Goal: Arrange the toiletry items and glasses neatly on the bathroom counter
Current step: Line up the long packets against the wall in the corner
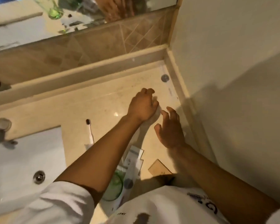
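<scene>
Two hands over the table's far right corner, hemmed by the raised back ledge (87,73) and the right-hand wall (233,62). Bare table (103,101) stretching left from there toward the sink (23,156). Left hand (142,105) curled, fingers bent down around something pale and blurred against the table; no telling what. Right hand (170,128) just beside it, fingers spread and relaxed, holding nothing. Small round grey disc (165,77) tucked right in the far corner. Toothbrush (90,131) lying near the sink's edge, left of the left forearm. Green-tinted glass (113,186), white packets (132,159) and tan box (159,167) clustered at the near edge, under both forearms.
</scene>
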